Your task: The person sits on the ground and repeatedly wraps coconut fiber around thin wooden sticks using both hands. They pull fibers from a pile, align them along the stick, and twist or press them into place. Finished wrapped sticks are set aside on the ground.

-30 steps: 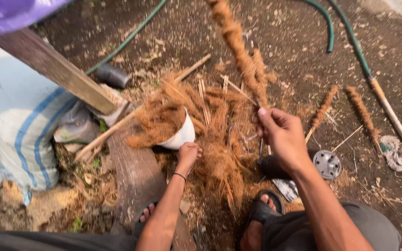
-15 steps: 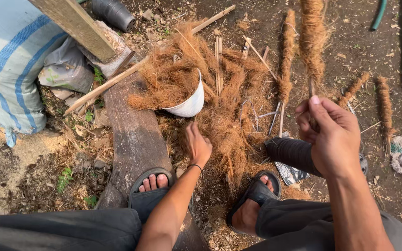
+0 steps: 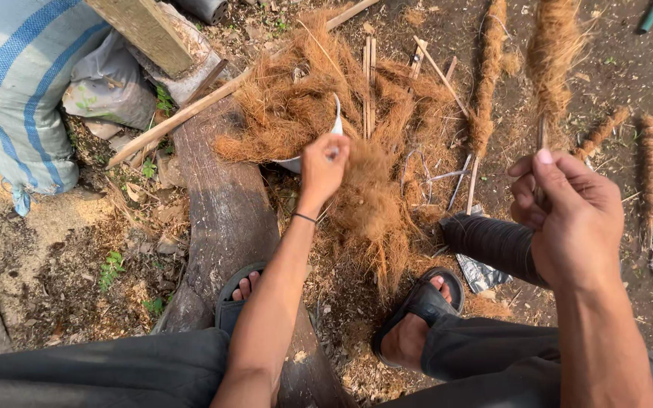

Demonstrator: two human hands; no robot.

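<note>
A person sat low over bare, littered ground (image 3: 62, 249), knees in dark trousers at the bottom of the view, both feet in black sandals. A large white sack with blue stripes (image 3: 17, 91) slumped at the upper left, beside a grey timber post (image 3: 145, 30) that leaned across the corner. A weathered wooden plank (image 3: 228, 219) ran from under the left foot up toward a broad heap of brown coconut fibre (image 3: 304, 106) spread over the middle of the scene. The left hand (image 3: 323, 166) reached into that heap, fingers curled shut around a tuft of fibre that hung down in a loose clump, right next to a white bowl-like container (image 3: 334, 125) half buried in the strands. The right hand (image 3: 568, 211), raised closer to the camera, pinched a thin stick (image 3: 542, 140) between thumb and closed fingers; the stick's upper end was wrapped in a thick roll of fibre (image 3: 553, 53) that stood upright above the fist. A similar fibre-wrapped stick (image 3: 489, 83) lay just left of it on the soil, and two shorter ones (image 3: 648, 166) lay well apart to the right. A dark cylindrical roll (image 3: 493, 242) rested near the right sandal, with bare wooden slats (image 3: 368, 83) scattered through the heap.
</note>
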